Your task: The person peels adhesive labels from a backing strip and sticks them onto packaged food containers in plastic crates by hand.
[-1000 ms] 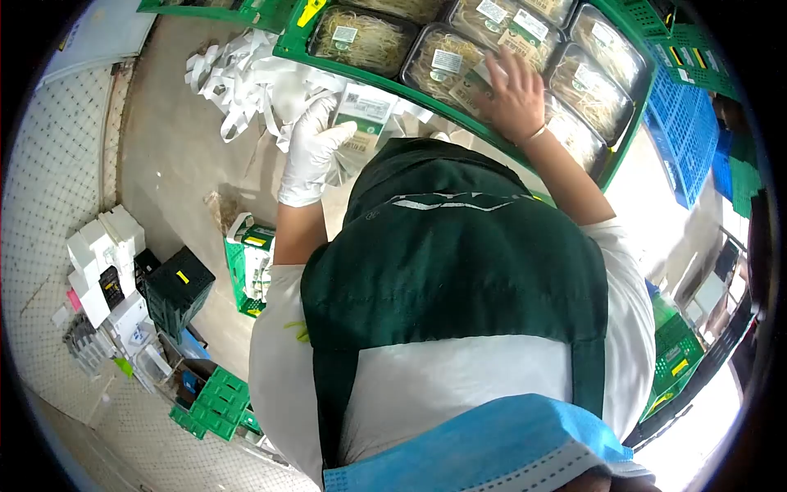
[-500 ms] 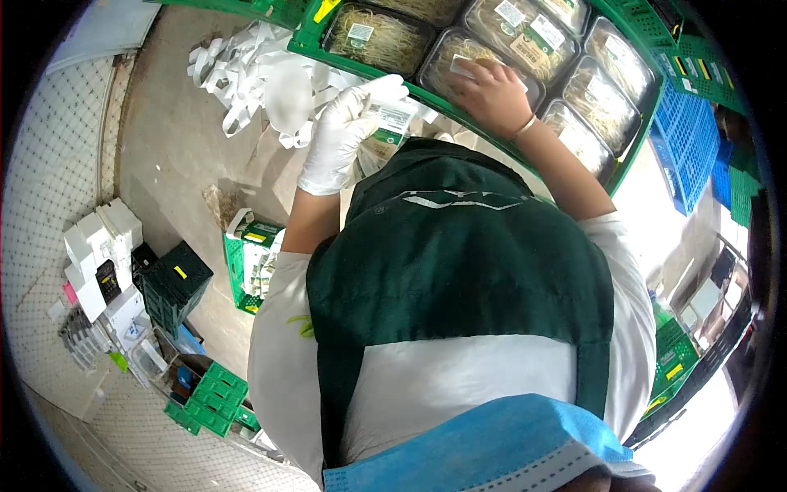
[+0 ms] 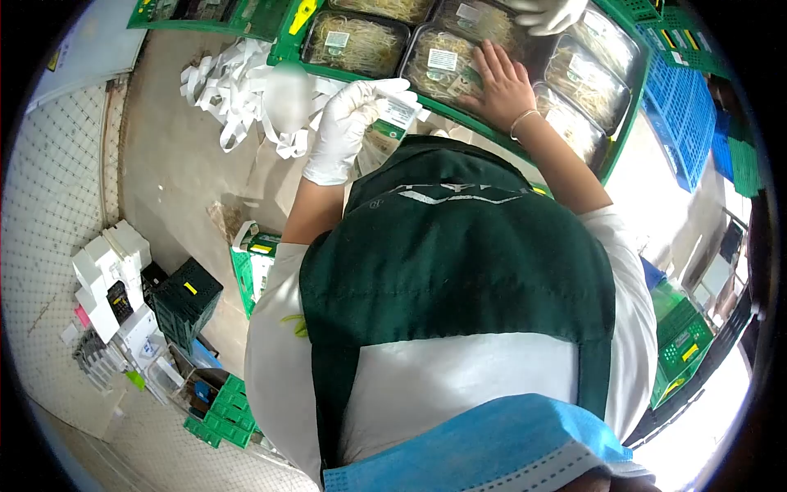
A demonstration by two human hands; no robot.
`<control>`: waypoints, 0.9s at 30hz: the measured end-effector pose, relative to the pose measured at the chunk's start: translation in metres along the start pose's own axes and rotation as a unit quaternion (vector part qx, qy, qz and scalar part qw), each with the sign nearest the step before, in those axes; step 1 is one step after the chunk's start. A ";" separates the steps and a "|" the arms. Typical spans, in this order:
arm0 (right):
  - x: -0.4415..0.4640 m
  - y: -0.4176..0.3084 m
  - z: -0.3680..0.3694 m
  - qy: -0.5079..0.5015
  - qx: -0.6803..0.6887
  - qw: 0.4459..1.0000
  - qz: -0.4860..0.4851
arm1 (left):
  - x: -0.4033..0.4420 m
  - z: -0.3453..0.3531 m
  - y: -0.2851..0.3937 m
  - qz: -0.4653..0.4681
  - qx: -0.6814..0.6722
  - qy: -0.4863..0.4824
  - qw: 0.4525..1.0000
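Observation:
My left hand point(image 3: 338, 135), in a white glove, is closed on a strip of printed white-and-green labels point(image 3: 399, 113) in front of the apron. The bare right hand point(image 3: 502, 86) lies flat with fingers stretched over the right side of a clear-lidded pack of bean sprouts point(image 3: 426, 78). Under its fingertips part of a brown-and-green label point(image 3: 466, 84) shows. A white printed label point(image 3: 442, 60) sits on the same lid. The pack stands in a green crate point(image 3: 489, 127) among several similar packs, such as the sprout pack point(image 3: 354, 45) to its left.
Another person's gloved hand point(image 3: 551, 15) reaches over the packs at the top. White backing strips point(image 3: 238, 94) lie heaped beside the crate. Blue crates point(image 3: 684, 123) stand at right; a dark crate point(image 3: 188, 299) and white boxes point(image 3: 111, 258) are at lower left.
My right hand has shifted from the white label to the right side of the lid. Another person's gloved hand has come in at the top. My left hand still holds the labels.

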State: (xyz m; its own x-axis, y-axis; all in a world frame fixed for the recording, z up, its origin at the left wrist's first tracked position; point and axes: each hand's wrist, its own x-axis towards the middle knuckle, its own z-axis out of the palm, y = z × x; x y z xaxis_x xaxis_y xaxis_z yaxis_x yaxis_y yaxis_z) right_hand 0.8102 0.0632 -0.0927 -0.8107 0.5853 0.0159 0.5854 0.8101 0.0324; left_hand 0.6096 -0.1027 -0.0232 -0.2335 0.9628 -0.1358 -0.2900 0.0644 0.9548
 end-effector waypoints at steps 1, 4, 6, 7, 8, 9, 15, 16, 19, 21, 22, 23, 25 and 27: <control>-0.002 0.005 -0.001 0.002 0.000 1.000 0.002 | 0.003 0.007 0.002 0.001 0.002 -0.002 1.000; -0.010 0.018 -0.023 0.058 0.253 0.966 0.021 | 0.013 0.026 0.006 -0.037 -0.052 -0.040 0.997; -0.030 0.011 -0.073 0.039 0.431 0.901 0.021 | 0.021 0.046 0.000 -0.015 0.065 -0.022 0.998; -0.039 0.005 -0.086 0.002 0.477 0.879 0.011 | 0.025 0.053 -0.009 0.003 0.148 -0.025 0.989; -0.045 -0.004 -0.090 0.023 0.484 0.875 -0.011 | 0.025 0.067 0.002 0.017 0.232 -0.049 0.971; -0.050 -0.011 -0.102 -0.003 0.495 0.867 0.048 | 0.028 0.077 0.004 0.027 0.282 -0.075 0.956; -0.089 0.137 -0.127 0.191 0.396 0.891 0.114 | 0.036 0.107 0.010 -0.099 0.167 -0.147 0.970; -0.104 0.150 -0.124 0.174 0.352 0.913 0.109 | 0.038 0.105 0.009 -0.117 0.125 -0.145 0.974; -0.138 0.150 -0.078 0.025 0.219 0.972 0.084 | 0.043 0.090 -0.011 -0.139 0.032 -0.134 0.981; -0.147 0.124 -0.042 0.019 0.062 0.993 0.100 | 0.047 0.089 -0.017 -0.054 0.182 -0.174 0.966; -0.148 0.117 -0.033 -0.011 0.034 0.991 0.126 | 0.047 0.091 -0.015 -0.114 0.147 -0.177 0.966; -0.148 0.113 -0.026 -0.041 0.005 0.988 0.152 | 0.047 0.094 -0.013 -0.115 0.148 -0.176 0.966; -0.149 0.107 -0.030 0.002 0.002 0.986 0.169 | 0.044 0.100 -0.004 -0.162 0.079 -0.146 0.973; -0.155 0.103 -0.034 0.045 -0.006 0.981 0.187 | 0.042 0.105 -0.002 -0.115 0.052 -0.121 0.985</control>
State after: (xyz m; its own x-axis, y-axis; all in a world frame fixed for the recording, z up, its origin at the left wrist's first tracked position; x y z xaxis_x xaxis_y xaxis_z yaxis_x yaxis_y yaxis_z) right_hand 0.9959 0.0547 -0.0574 -0.5369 0.8354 0.1178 0.8423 0.5387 0.0183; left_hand 0.6982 -0.0346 -0.0033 0.0587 0.9532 -0.2966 -0.2093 0.3023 0.9300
